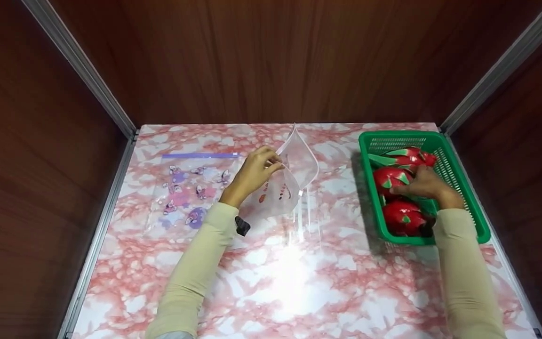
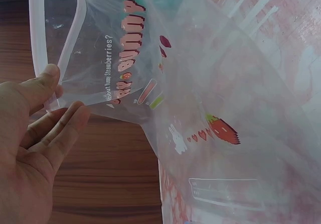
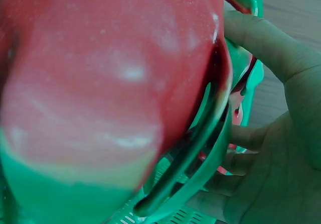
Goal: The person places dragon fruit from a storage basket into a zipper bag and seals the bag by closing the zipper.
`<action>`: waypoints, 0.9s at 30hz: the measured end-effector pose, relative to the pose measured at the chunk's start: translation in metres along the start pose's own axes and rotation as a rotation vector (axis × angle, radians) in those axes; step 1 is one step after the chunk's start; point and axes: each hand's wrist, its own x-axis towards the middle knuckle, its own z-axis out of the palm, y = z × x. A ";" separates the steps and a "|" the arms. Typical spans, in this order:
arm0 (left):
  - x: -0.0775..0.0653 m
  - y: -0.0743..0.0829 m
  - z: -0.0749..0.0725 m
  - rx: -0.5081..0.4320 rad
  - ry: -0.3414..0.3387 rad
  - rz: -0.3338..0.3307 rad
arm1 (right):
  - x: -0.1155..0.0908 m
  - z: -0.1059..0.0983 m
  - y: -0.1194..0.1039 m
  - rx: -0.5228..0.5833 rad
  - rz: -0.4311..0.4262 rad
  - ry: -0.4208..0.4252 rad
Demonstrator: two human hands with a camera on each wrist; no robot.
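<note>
My left hand (image 1: 253, 172) pinches the rim of a clear zip bag (image 1: 280, 195) between thumb and fingers. The bag's mouth gapes toward the right. In the left wrist view, the bag (image 2: 220, 98) shows strawberry and bunny prints. My right hand (image 1: 428, 183) reaches into a green basket (image 1: 410, 240) and grips the middle dragon fruit (image 1: 387, 181), thumb over its near side. Another dragon fruit (image 1: 405, 220) lies nearer the basket's front, and one more (image 1: 414, 155) lies at its back. In the right wrist view, a red dragon fruit (image 3: 110, 73) fills the foreground, partly blocking my fingers (image 3: 241, 161).
A second clear bag (image 1: 200, 193) with a purple zip and printed figures lies flat on the left of the marbled table (image 1: 346, 292). Brown wooden panels (image 1: 271, 61) enclose the back and sides, with metal rails (image 1: 83, 70) at the corners.
</note>
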 end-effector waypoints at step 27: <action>0.001 0.006 0.001 0.007 -0.022 -0.002 | 0.000 -0.018 -0.002 -0.028 -0.059 0.059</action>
